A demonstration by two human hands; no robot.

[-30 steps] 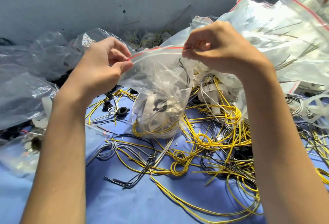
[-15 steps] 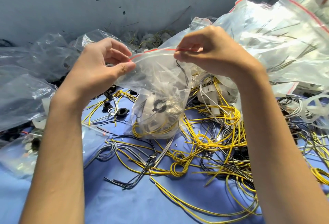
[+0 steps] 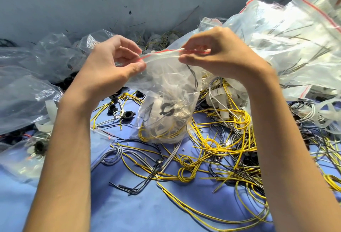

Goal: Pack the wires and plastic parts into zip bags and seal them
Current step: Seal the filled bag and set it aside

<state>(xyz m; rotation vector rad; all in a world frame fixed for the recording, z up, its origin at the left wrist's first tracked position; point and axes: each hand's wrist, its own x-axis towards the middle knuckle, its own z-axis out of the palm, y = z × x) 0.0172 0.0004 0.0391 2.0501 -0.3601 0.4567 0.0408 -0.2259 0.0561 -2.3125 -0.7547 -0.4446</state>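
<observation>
Over our blue cloth table [image 3: 120,209], the clear plastic zip bag with red seal strip [image 3: 171,84] hangs mouth-up, strip running left-right, yellow wires [image 3: 158,136] and a black ring [image 3: 167,109] inside. Our left hand [image 3: 112,67] and right hand [image 3: 219,54] pinch the strip's ends.

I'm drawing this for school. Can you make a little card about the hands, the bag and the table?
left hand: pinches the bag at its top left end
right hand: pinches the top further right
bag top: red strip
inside bag: yellow wires, black ring
table: blue, strewn with loose wires
behind: pile of bags
</observation>
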